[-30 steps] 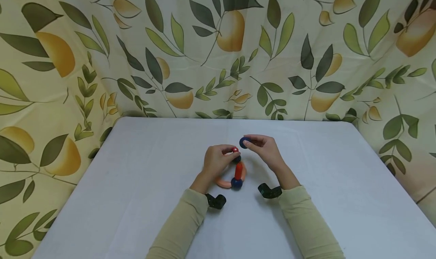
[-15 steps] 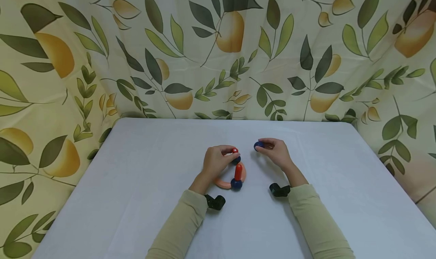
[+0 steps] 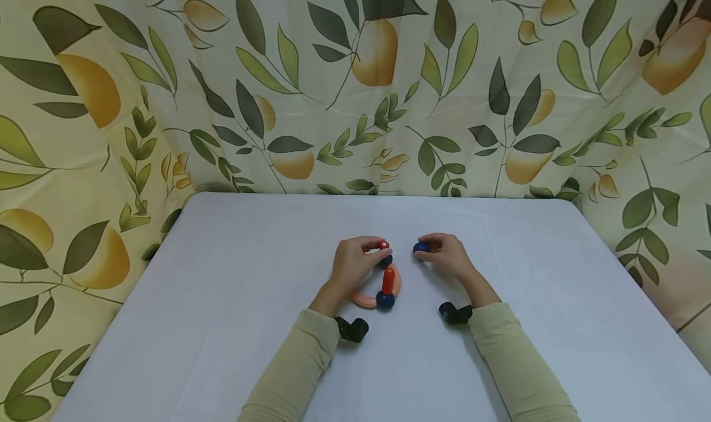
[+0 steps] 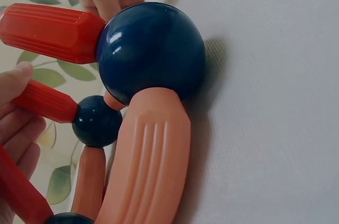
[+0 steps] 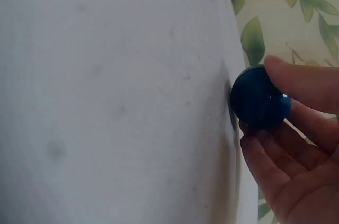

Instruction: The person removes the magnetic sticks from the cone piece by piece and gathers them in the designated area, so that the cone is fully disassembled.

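In the head view, a small frame of curved peach rods (image 3: 363, 300) and dark blue balls lies on the white table. One red rod (image 3: 389, 280) stands up from the front blue ball (image 3: 386, 300). My left hand (image 3: 352, 263) pinches the top of another red rod (image 3: 384, 245), which rises from a blue ball (image 3: 385, 260) farther back. In the left wrist view, a third red rod (image 4: 21, 187) shows at the lower left. My right hand (image 3: 451, 256) holds a loose blue ball (image 5: 259, 97) between thumb and fingers, close to the tabletop, apart from the frame.
The white table (image 3: 222, 323) reaches back to a leaf-and-fruit-patterned cloth (image 3: 355, 101), which also hangs at both sides. A black wrist device sits under each wrist, the left one (image 3: 353, 330) close to the front of the frame and the right one (image 3: 455, 313) to its right.
My right hand has carried the blue ball rightward, away from the frame, then lowered it toward the tabletop. The left hand stays in place on the red rod.
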